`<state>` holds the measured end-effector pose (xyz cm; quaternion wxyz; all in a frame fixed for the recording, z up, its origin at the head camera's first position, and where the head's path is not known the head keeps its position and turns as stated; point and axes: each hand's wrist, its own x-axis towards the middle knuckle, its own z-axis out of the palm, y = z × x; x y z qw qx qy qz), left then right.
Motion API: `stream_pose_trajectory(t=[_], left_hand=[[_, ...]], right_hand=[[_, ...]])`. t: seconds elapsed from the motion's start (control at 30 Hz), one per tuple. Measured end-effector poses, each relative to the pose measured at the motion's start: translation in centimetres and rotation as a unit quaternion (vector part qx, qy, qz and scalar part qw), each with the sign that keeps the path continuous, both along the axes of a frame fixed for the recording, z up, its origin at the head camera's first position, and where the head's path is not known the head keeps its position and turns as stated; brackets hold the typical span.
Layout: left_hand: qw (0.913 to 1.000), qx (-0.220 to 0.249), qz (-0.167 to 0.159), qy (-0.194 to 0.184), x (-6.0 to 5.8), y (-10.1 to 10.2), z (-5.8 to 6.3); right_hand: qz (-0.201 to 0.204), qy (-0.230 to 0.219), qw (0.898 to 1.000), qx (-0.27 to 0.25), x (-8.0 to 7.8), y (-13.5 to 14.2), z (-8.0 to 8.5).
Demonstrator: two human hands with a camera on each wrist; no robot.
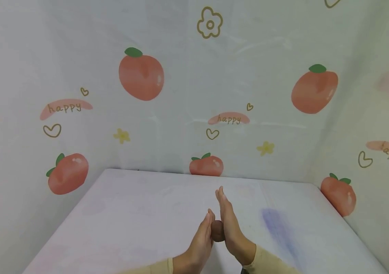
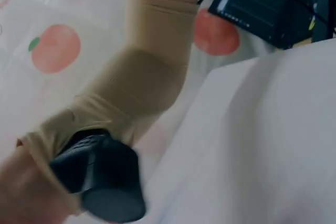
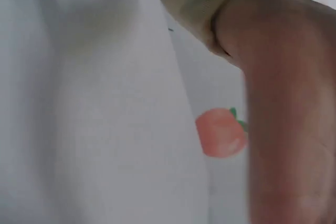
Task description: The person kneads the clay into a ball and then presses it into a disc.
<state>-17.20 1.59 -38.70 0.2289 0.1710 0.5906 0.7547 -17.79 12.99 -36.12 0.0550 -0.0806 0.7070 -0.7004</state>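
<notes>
In the head view, a small brown ball (image 1: 217, 231) sits between two flat palms above the table. The left hand (image 1: 201, 238) presses it from the left, fingers straight and pointing up and away. Against its other side lies the right hand (image 1: 232, 226), fingers also straight, reaching a little farther than the left ones. What the ball is made of, I cannot tell. The left wrist view has a sleeved arm (image 2: 136, 77) with a black device (image 2: 110, 182) at its wrist. Bare skin (image 3: 289, 114) and a beige cuff (image 3: 194, 9) fill the right side of the right wrist view; the ball is in neither wrist view.
A white table (image 1: 139, 213) with a blue-purple smear (image 1: 278, 228) lies beneath the hands. White curtains (image 1: 180, 76) printed with peaches, hearts and flowers stand behind it and at the sides. A black boxy device (image 2: 262, 3) with a cable is beyond the table in the left wrist view.
</notes>
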Motion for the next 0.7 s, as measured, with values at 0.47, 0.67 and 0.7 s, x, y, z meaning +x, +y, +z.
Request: stream_pose_trajectory(t=[0.47, 0.67, 0.7], left_hand=[[0.9997, 0.008, 0.020, 0.009, 0.5, 0.1, 0.3], [0.9955, -0.001, 0.093, 0.017, -1.0, -0.2, 0.3], [0.9939, -0.004, 0.110, 0.011, -1.5, -0.3, 0.1]], right_hand=[[-0.011, 0.016, 0.997, -0.077, -1.0, -0.2, -1.8], [0.014, 0.026, 0.999, -0.036, 0.2, -1.2, -1.8], [0.033, 0.030, 0.999, -0.021, 0.7, -1.3, -1.6]])
